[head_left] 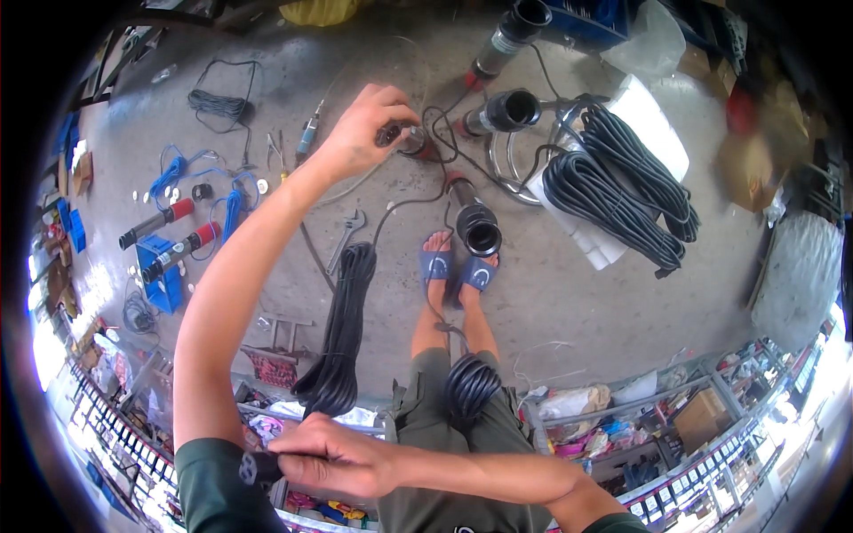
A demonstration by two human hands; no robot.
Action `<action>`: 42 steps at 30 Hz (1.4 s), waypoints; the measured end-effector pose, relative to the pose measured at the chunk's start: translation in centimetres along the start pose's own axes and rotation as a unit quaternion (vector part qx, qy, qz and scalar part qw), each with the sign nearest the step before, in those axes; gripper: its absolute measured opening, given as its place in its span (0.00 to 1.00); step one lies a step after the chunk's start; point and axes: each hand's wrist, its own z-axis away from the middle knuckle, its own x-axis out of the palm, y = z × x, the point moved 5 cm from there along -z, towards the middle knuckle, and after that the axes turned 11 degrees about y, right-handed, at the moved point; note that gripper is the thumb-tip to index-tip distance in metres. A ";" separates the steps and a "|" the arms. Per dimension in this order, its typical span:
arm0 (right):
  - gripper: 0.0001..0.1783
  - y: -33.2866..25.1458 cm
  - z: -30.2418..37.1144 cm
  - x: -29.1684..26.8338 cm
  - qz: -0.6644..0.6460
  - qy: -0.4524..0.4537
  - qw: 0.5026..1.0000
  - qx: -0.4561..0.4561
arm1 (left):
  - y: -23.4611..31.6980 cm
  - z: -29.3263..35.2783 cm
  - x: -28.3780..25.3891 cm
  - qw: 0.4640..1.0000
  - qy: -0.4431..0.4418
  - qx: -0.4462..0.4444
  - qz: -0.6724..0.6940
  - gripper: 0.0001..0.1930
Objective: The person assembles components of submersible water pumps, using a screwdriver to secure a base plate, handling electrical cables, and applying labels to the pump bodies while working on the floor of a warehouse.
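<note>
From where I stand, the likeliest trouble is a toppled tube. The dark tube (413,142) is on the concrete floor (586,298) beyond the feet, with two more tubes (514,113) (499,44) farther out and a nearer tube (474,222) just ahead of the toes. Thin black cables wind between them, so a foot catching a loop, or a sharp pull on the cable bundle (345,311), could tug one over. The loose cable coil (471,386) at the knees could also slip down and snag, and the adjustable wrench (346,240) lying near the left foot could be stepped on.

As for the grip, the left hand (369,124) reaches out, fingers curled narrowly about the dark tube's upper end; how firmly, I can't tell. The right hand (342,457) crosses in front of the body, closed tight around a black end piece (258,467) with holes in its face. The bundle's looped end lies just beyond those knuckles; whether that hand bears its weight, I can't make out.
</note>
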 end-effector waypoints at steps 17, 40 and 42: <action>0.52 2.2 21.9 -25.4 0.694 0.483 0.518 0.129 | 5.2 3.0 2.7 0.996 0.065 -0.034 -0.041 0.11; 0.35 -32.5 13.6 -43.9 -0.273 0.779 0.545 0.146 | 14.3 3.2 -8.0 0.835 0.404 -0.351 -0.130 0.10; 0.39 -32.3 12.4 -43.4 -0.235 0.811 0.513 0.154 | 16.3 1.9 -9.9 0.825 0.416 -0.344 -0.166 0.10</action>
